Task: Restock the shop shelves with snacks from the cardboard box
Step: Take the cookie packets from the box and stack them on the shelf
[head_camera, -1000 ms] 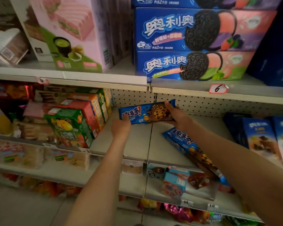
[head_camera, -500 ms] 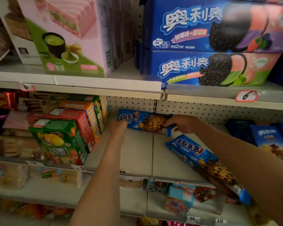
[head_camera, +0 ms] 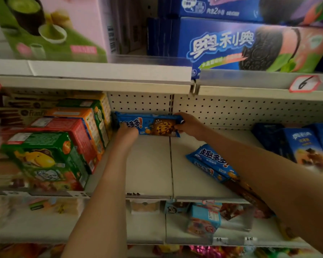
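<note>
Step in hand: setting one cookie pack [head_camera: 149,125] on its long edge at the back of the middle shelf [head_camera: 149,164], close against the pegboard [head_camera: 142,103].
Pack position: label forward, left end just beside the stacked boxes [head_camera: 78,135].
Right hand [head_camera: 189,125]: grip clamped on the pack's right end.
Left hand [head_camera: 128,130]: against the pack's left end; grip curled or flat, cannot tell.
Spare packs [head_camera: 211,164]: lying aslant on the same shelf, partly under the right forearm.
Next move: probably steady the pack, let go, then line up a spare beside it.

We are seeing glossy plastic film on the cookie pack [head_camera: 153,125] between our left hand [head_camera: 128,130] and right hand [head_camera: 190,125]; the shelf [head_camera: 149,164] under them is looking like smooth, matt painted metal.
</note>
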